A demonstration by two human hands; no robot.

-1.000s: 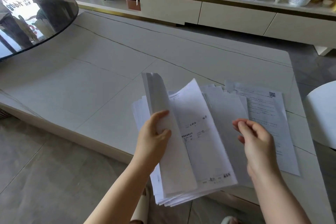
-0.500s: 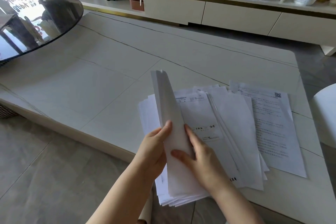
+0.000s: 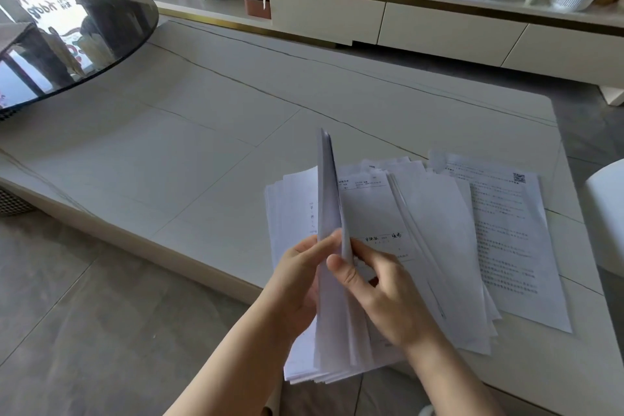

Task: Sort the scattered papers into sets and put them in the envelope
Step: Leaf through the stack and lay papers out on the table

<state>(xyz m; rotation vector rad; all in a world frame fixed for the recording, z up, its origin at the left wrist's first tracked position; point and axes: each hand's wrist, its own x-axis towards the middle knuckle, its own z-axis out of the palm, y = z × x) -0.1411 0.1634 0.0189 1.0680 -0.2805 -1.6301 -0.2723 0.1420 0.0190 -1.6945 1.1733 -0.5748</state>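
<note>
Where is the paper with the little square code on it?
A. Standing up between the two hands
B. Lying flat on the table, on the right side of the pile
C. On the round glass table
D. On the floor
B: the sheet with the square code lies flat on the white table, at the right edge of the spread papers.

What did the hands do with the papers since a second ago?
The right hand moved left from the spread sheets and now pinches the raised sheets together with the left hand; those sheets stand more upright. The spread papers on the table stayed put.
</note>
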